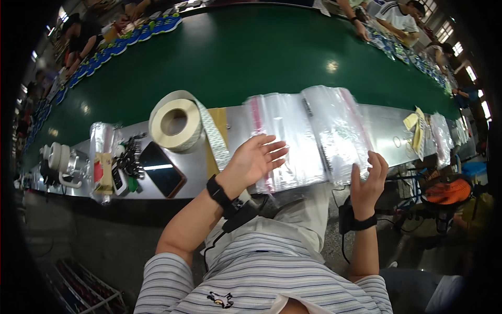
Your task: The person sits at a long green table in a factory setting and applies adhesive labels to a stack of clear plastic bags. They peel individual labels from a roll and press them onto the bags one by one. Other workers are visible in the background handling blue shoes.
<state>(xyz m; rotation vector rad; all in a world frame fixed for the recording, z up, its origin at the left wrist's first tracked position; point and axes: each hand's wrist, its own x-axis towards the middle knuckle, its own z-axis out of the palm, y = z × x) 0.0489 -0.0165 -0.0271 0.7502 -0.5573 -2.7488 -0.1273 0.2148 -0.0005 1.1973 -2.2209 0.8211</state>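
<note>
Here, hands [253, 163] apart at plastic bags [285, 123]; fingers [377, 166] loosely bent

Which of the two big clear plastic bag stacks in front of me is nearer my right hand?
The right stack, whose right edge is by your right hand; the left stack lies nearer your left hand.

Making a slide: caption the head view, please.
Left hand and right hand, both open, by clear plastic bags, with a pale roll farther left.
</note>
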